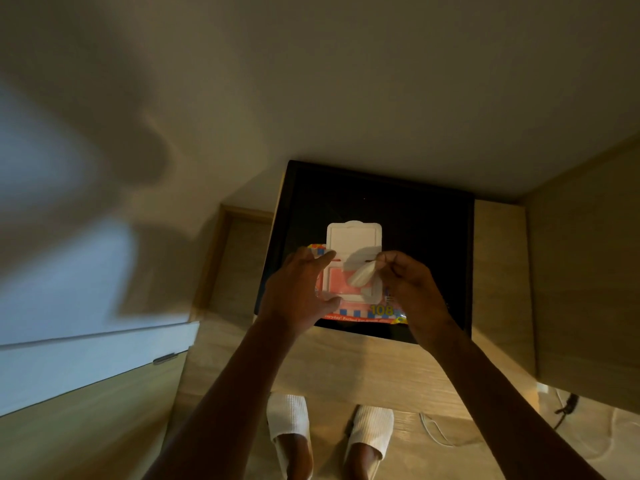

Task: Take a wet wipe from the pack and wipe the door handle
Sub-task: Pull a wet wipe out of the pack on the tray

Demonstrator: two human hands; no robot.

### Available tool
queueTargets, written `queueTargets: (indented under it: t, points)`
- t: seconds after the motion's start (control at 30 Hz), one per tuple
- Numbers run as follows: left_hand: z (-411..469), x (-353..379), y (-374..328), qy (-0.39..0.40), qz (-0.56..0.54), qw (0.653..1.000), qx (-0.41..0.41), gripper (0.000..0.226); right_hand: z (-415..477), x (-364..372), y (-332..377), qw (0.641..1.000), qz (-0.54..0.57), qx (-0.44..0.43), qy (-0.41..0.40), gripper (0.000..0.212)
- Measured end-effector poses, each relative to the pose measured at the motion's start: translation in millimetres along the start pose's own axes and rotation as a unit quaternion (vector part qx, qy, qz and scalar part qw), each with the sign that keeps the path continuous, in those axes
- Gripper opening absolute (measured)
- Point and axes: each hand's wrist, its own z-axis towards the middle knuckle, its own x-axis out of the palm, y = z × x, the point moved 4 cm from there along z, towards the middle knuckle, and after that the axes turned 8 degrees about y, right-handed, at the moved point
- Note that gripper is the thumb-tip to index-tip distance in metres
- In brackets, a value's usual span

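A colourful wet wipe pack (360, 308) lies on a black tabletop (381, 202), its white flip lid (353, 239) standing open at the far side. My left hand (298, 289) rests on the pack's left side, fingers spread around it. My right hand (412, 282) pinches the tip of a white wet wipe (362, 273) that rises out of the pink opening. On a pale door at the lower left sits a small metal door handle (165, 358).
The black top sits on a wooden stand against a plain wall. A wooden cabinet (585, 271) stands to the right. White and black cables (561, 410) lie on the wooden floor beside it. My feet in white slippers (287, 424) are below.
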Motion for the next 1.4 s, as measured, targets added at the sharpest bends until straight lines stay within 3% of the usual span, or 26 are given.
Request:
queueTargets:
  t: [0.27, 0.4, 0.47, 0.53, 0.6, 0.67, 0.73, 0.8, 0.97, 1.2, 1.3, 1.4]
  points:
    - [-1, -2, -5, -0.002, 0.002, 1.000, -0.005, 0.082, -5, -7, -1, 0.993, 0.112, 0.035, 0.005, 0.023]
    - [-2, -2, -6, 0.000, -0.004, 1.000, -0.012, 0.080, -2, -13, 9, 1.000, -0.012, 0.001, 0.000, 0.015]
    - [-2, -2, -7, 0.003, -0.002, 1.000, -0.011, 0.079, 1, -14, 18, 0.991, -0.127, -0.031, -0.005, 0.018]
    - [-2, -2, -6, 0.003, 0.008, 1.000, -0.010, 0.079, 3, -10, 23, 0.936, -0.343, -0.080, 0.004, 0.039]
    - [-1, -1, -6, 0.004, 0.014, 1.000, -0.010, 0.079, 2, -3, 23, 0.840, -0.528, -0.128, 0.013, 0.053]
    - [-1, -1, -5, 0.006, 0.015, 1.000, -0.015, 0.080, 0, 5, 21, 0.770, -0.615, -0.170, 0.012, 0.051]
    - [0, -1, -5, 0.007, 0.012, 1.000, -0.017, 0.080, 1, 10, 24, 0.736, -0.647, -0.197, 0.008, 0.043]
    - [0, -1, -6, 0.007, 0.010, 1.000, -0.015, 0.079, 4, 11, 26, 0.758, -0.627, -0.179, 0.019, 0.036]
    - [-1, 0, -5, 0.003, 0.011, 1.000, -0.012, 0.080, 5, 8, 28, 0.887, -0.444, -0.127, -0.002, 0.025]
    - [0, 0, -1, 0.007, 0.021, 1.000, -0.014, 0.082, 3, -1, 23, 0.956, -0.269, -0.110, -0.045, 0.010]
    - [0, 1, 0, 0.000, 0.020, 1.000, -0.014, 0.082, 3, -2, 19, 0.966, -0.232, -0.105, -0.042, 0.007]
    - [-1, 2, 1, -0.005, 0.018, 1.000, -0.011, 0.081, 3, -4, 22, 0.919, -0.355, -0.165, -0.054, 0.014]
